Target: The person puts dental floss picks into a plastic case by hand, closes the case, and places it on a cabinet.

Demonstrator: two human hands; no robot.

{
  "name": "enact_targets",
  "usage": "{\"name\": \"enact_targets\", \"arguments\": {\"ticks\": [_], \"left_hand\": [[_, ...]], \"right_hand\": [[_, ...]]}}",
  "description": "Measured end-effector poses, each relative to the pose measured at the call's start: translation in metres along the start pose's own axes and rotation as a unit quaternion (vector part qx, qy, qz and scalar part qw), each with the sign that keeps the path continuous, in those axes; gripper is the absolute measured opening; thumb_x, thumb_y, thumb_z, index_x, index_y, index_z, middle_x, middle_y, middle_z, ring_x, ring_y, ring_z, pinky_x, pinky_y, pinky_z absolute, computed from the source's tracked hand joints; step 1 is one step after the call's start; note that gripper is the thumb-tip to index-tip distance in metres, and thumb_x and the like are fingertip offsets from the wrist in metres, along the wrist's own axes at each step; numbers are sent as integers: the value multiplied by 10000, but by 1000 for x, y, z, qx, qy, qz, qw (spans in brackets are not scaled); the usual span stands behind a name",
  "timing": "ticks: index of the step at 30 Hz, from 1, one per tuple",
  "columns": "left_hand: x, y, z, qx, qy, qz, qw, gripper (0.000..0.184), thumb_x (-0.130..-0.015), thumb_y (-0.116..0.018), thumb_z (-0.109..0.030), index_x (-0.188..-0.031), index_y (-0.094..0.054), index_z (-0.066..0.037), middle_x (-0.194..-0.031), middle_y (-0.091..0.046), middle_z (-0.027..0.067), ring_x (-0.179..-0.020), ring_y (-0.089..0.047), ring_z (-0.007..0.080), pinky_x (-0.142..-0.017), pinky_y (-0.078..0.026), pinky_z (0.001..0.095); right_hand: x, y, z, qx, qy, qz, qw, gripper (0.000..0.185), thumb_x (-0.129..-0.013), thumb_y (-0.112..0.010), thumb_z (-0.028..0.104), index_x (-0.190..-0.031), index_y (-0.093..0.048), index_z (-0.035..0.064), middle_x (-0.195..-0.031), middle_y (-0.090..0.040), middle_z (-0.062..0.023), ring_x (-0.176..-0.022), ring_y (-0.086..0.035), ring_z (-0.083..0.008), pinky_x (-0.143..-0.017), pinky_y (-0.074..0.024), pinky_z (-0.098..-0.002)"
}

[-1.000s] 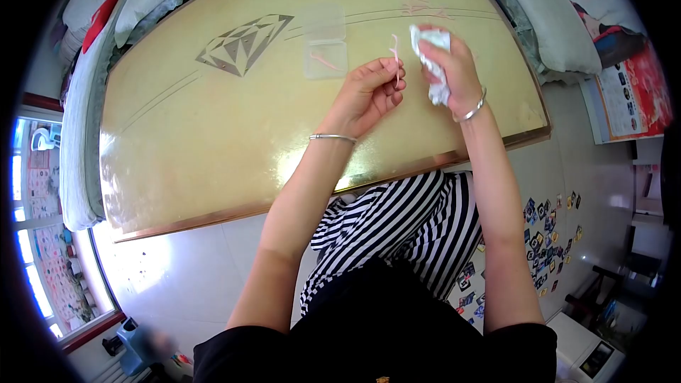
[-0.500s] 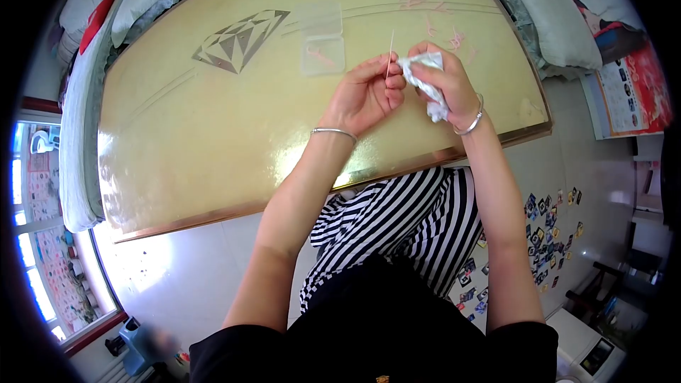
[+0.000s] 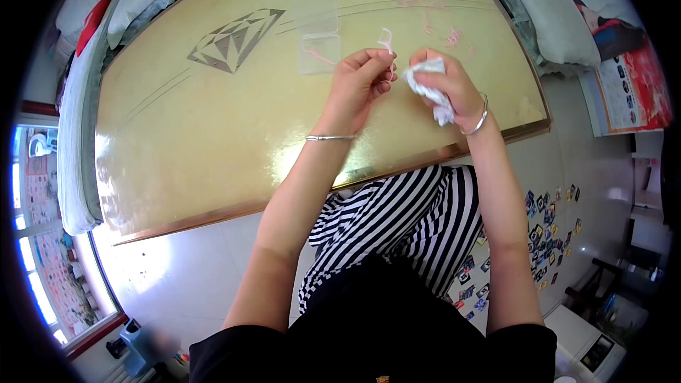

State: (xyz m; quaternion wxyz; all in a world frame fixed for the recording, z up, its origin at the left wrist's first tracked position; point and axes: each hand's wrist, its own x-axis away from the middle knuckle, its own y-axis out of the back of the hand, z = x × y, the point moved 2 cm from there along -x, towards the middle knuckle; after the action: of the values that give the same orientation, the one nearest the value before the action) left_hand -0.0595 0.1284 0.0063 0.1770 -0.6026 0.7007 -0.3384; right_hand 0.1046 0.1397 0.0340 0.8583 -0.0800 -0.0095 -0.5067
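Observation:
My left hand [image 3: 362, 89] pinches a pink floss pick [image 3: 386, 42] between thumb and fingers, its forked end pointing up and away from me. Bunched in my closed right hand [image 3: 454, 85] is a crumpled white tissue [image 3: 428, 78], a short gap to the right of the floss pick. Beyond my left hand lies an open clear plastic case [image 3: 319, 28], with another pink floss pick [image 3: 320, 55] in its near half. Several more pink floss picks [image 3: 420, 0] are scattered on the table past my right hand.
The yellow glossy table [image 3: 213, 149] carries a dark diamond pattern [image 3: 236, 41] and has a wooden front edge. Sofas [image 3: 74, 128] border it at the left and far sides. Many small cards [image 3: 550, 234] lie on the floor to the right.
My left hand has turned the floss pick, so its forked end now shows instead of a thin edge. My right hand has moved slightly right with the tissue, away from the pick.

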Motion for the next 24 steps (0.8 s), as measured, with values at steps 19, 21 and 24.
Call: {"name": "enact_targets", "arguments": {"ticks": [19,21,24], "left_hand": [[4,-5,2,-209,-34,-17,977,161,-869,-574,-134,-989,-571,-27,-852,-629,37,-693,-555,67,-604,-421,192],[6,-2,-1,-217,-47,-28,975,166,-866,-580,-135,-989,-577,-24,-846,-636,37,-699,-558,68,-608,-421,194],[4,0,-12,-253,-85,-43,963,173,-857,-594,-133,-984,-590,-15,-833,-651,38,-705,-564,70,-613,-422,197]], "right_hand": [[-17,12,-4,-34,-13,-101,994,258,-868,-614,320,-841,-588,65,-662,-545,23,-587,-493,-40,-521,-383,-189],[-26,8,-1,31,21,-159,987,247,-852,-631,303,-823,-609,59,-690,-570,10,-608,-515,-51,-535,-403,-201],[-41,-8,2,33,71,-153,985,248,-833,-645,291,-842,-633,44,-734,-604,-11,-642,-545,-70,-560,-423,-210]]}}
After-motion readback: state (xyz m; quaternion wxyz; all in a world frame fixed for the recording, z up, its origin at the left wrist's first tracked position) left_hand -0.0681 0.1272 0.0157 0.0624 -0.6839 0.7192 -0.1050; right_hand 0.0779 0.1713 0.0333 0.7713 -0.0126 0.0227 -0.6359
